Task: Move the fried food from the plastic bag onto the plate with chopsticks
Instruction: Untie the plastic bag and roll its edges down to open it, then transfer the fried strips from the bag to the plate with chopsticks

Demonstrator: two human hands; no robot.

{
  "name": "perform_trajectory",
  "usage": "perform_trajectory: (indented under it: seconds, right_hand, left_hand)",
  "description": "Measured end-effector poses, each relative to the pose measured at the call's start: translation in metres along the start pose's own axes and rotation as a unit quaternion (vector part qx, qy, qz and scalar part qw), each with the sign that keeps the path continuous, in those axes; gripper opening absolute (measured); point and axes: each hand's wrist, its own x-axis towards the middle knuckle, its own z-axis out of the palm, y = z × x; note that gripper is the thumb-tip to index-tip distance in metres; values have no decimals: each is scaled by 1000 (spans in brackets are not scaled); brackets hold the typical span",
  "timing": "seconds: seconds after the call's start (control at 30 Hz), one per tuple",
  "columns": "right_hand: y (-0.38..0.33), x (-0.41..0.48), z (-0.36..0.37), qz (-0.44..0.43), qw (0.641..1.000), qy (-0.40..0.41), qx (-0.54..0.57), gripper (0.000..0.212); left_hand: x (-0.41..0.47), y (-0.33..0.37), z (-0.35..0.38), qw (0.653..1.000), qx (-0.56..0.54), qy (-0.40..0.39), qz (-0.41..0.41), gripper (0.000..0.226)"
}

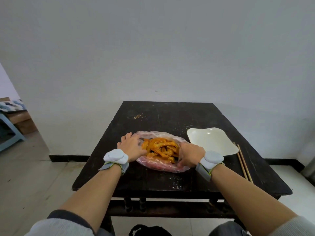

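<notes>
**Both grips at the bag, chopsticks untouched**

My right grip (190,156) sits on the near right rim of the plastic bag (153,166), fingers curled down onto the film. They seem to pinch it, though the back of my hand hides the tips, so I cannot be sure how firm the hold is. My left grip (131,147) lies against the bag's left rim with the fingers spread and fairly straight, touching the plastic rather than closing round it. Neither grip has anything else in it.

Between the two grips the bag lies open and flattened on the dark worktop (170,116), and the fried food (162,147), a heap of orange strips, sits in its middle, all of it inside the bag.

Just beside the bag on the right is the pale plate (211,142), squarish with rounded corners and a raised rim, with no food on it. The chopsticks (243,162) lie side by side on the worktop just past the plate's right edge, running towards me, well apart from my right grip.

Each wrist carries a white puck on a grey strap, the left band (116,156) and the right band (212,159). My forearms are bare, with grey sleeves (56,225) pushed up towards the elbows. The worktop's far edge stands against a plain wall (153,48).
</notes>
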Motion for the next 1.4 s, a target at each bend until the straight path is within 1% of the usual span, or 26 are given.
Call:
perform_trajectory:
  seconds: [0.03,0.07,0.1,0.17,0.2,0.23,0.27,0.33,0.37,0.43,0.53,0.6,0.7,0.83,0.97,1.13,1.23,1.4]
  right_hand:
    - [-1,-1,0,4,1000,-4,4,71]
    - [-1,-3,-1,8,1000,0,3,74]
    - [-2,-5,-2,9,1000,17,-1,75]
    - [-3,-11,-3,4,996,83,-13,67]
    - [-4,-14,-3,-3,993,118,-19,59]
    - [-5,-17,-2,-10,989,146,-21,50]
    - [-6,-20,-1,-17,988,155,-19,41]
    - [-8,-26,2,-22,992,121,-17,29]
    - [-8,-26,4,-20,995,93,-19,25]
    - [-8,-31,8,-11,998,53,-17,19]
    - [-4,-37,12,-9,999,36,-3,18]
    - [-2,-42,18,-11,999,38,3,17]
    - [2,-48,30,-14,998,66,9,16]
    - [3,-40,43,-14,995,101,20,19]
    - [2,-15,46,-7,993,116,26,24]
    - [-1,19,46,13,992,128,-3,25]
    - [-2,33,43,23,992,121,-11,24]
    - [2,34,40,30,993,115,-29,24]
  left_hand:
    - [-4,0,-1,1000,-2,20,11,74]
    - [-9,3,-1,998,4,57,34,69]
    - [-16,5,0,991,18,108,71,61]
    - [-30,11,5,963,53,201,174,44]
    - [-38,14,10,949,59,220,218,37]
    - [-45,17,15,944,62,210,245,32]
    - [-51,18,21,948,66,183,253,30]
    - [-61,18,33,959,86,129,239,29]
    - [-63,15,39,960,99,119,234,27]
    - [-73,11,47,959,116,109,233,24]
    - [-85,5,57,957,112,114,244,19]
    - [-90,2,61,957,91,132,241,13]
    - [-95,0,65,963,59,138,225,11]
    - [-90,2,69,967,40,136,213,13]
    - [-73,6,72,973,26,126,192,19]
    - [-49,12,73,980,27,118,160,25]
    - [-40,15,74,981,31,113,155,28]
    - [-41,15,75,976,61,127,167,26]
